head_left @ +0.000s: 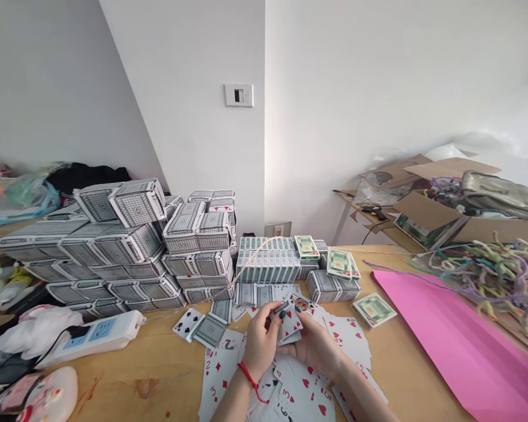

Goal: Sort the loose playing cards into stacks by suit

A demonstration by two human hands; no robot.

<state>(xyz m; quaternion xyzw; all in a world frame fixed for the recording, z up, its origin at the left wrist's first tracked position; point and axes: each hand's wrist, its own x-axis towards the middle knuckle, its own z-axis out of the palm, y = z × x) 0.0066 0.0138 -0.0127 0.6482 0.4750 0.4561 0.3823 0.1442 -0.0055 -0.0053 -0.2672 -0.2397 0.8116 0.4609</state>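
Several playing cards, a heart face on top, are held between my two hands above the table. My left hand pinches their left side, with the thumb over the face. Around the lower right of the same cards curls my right hand, its fingers partly hidden behind them. Loose playing cards lie face up beneath my hands and wrists. To the left, a few face-down cards lie beside a spade card. A red string bracelet circles my left wrist.
Stacked card-patterned boxes fill the back left. Green-and-white card boxes stand behind my hands, and one card box lies to the right. Pink paper covers the right side, near tangled pipe cleaners. A power strip lies left.
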